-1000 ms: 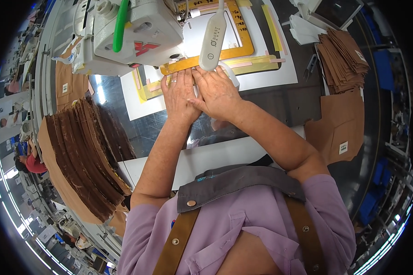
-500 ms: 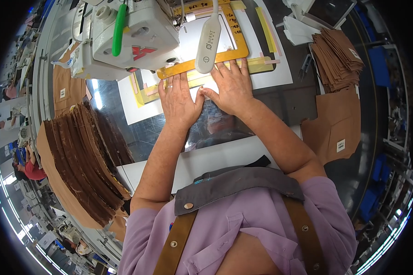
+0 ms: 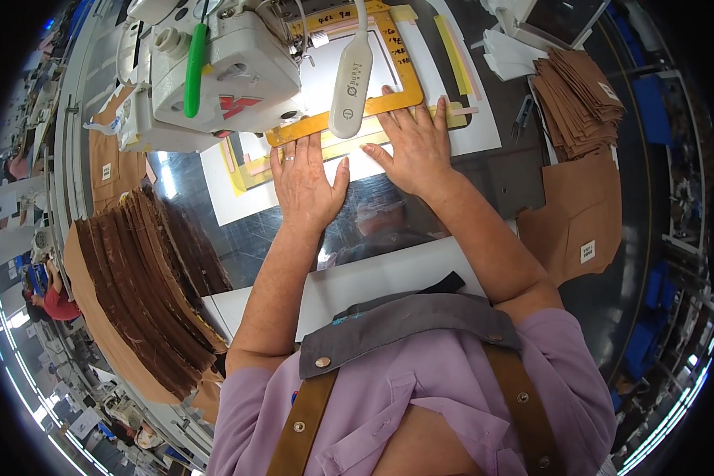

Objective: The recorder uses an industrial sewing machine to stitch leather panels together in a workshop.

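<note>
My left hand [image 3: 305, 184] lies flat, fingers spread, on the white and yellow template sheet [image 3: 349, 159] under the sewing machine [image 3: 222, 71]. My right hand [image 3: 417, 145] also lies flat on the sheet, a little to the right, its fingertips against the orange frame [image 3: 357, 115]. A white oblong lamp [image 3: 349, 75] hangs over the frame between the two hands. Neither hand holds anything.
A thick stack of brown fabric pieces [image 3: 147, 285] lies at the left. More brown pieces are piled at the back right [image 3: 579, 91], and one single piece with a small label [image 3: 579, 214] lies at the right. Small snips [image 3: 522, 117] rest beside the template.
Both hands have drawn apart and flattened on the sheet; they were close together over the frame before. The frame and template now sit further to the right.
</note>
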The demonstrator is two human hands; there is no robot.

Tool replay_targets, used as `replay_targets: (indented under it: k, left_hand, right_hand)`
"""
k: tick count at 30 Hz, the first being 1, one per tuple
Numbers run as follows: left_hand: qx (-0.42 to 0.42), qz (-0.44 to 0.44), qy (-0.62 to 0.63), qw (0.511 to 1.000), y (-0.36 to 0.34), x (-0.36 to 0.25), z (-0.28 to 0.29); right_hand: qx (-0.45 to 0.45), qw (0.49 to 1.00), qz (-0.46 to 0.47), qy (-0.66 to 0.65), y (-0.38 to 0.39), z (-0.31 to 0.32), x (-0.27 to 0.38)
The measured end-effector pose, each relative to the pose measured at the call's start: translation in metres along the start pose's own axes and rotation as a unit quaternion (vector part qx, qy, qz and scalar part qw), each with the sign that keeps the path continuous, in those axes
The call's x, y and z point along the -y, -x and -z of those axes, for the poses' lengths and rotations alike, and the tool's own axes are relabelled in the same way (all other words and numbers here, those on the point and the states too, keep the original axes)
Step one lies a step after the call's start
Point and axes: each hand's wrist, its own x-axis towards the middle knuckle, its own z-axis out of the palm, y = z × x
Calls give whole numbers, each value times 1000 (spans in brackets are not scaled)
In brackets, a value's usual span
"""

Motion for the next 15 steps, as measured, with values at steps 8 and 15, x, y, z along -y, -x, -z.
replay_targets:
  k: [8, 15]
  left_hand:
    - [-2, 43, 73, 996, -6, 2, 11]
    - [-10, 71, 107, 992, 21, 10, 4]
  right_hand:
    - [-20, 999, 0, -49, -6, 12, -4]
    - [19, 1000, -2, 22, 2, -3, 8]
